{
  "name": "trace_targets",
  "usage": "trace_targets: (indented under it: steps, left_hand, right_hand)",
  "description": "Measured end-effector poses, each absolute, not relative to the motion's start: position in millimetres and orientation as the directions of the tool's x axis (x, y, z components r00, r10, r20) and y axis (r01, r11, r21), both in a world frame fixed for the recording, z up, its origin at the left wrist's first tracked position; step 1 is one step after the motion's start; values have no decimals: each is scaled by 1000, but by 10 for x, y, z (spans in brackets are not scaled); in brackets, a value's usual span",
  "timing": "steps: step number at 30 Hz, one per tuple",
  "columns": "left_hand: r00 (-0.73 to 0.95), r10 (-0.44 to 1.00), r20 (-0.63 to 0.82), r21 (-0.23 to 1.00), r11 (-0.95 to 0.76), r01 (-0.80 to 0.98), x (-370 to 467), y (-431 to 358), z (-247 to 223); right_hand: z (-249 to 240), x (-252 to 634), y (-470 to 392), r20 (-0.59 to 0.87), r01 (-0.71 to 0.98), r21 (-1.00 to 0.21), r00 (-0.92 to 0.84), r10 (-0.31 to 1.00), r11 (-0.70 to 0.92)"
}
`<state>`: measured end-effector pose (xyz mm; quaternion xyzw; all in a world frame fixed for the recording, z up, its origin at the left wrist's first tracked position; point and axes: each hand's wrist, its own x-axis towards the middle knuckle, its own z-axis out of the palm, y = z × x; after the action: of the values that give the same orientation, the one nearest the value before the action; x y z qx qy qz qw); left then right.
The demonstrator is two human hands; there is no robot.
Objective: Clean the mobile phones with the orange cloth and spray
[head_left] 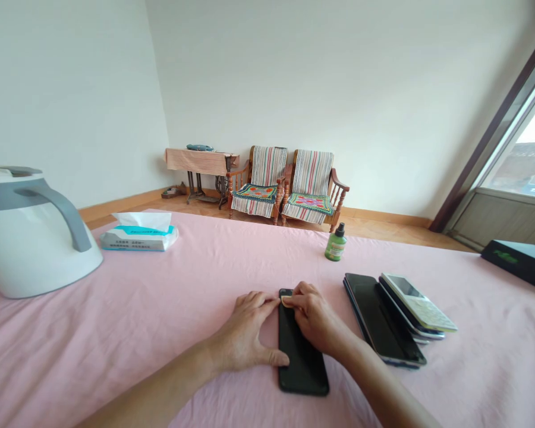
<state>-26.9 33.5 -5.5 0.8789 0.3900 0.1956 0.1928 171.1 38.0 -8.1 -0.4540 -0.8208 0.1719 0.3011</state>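
Observation:
A black phone (301, 362) lies flat on the pink cloth in front of me. My left hand (249, 333) rests along its left side, thumb on the phone's lower left part and fingertips near its upper left edge, with thumb and fingers apart. At the phone's top end, my right hand (314, 315) is closed on a small pale pad (287, 302) and presses it against the surface. The right fingers hide part of the pad. To the right are two stacks of phones, one topped by a black phone (378, 315), the other by a white one (417, 300).
A green spray bottle (335, 245) stands beyond the phones. At the left are a white kettle (35, 238) and a tissue pack (138, 233); a black box (519, 261) sits at the far right. Two chairs (310, 178) stand by the wall.

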Motion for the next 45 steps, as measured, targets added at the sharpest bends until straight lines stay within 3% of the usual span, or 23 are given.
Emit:
trace_targets:
  steps: [25, 31, 38, 45]
  left_hand:
    - [600, 777, 191, 502, -603, 620, -279, 336, -75]
    - [607, 771, 193, 492, -611, 620, -271, 317, -48]
    - [605, 773, 192, 486, -610, 625, -283, 324, -64]
    - [618, 764, 188, 482, -620, 619, -273, 295, -11]
  right_hand:
    - [-176, 1661, 378, 329, 559, -646, -413, 850, 521]
    - [-224, 1637, 397, 366, 579, -645, -337, 867, 498]
    - [-127, 1651, 263, 318, 540, -667, -418, 851, 514]
    - [-277, 1830, 559, 444, 669, -635, -93, 891, 387]
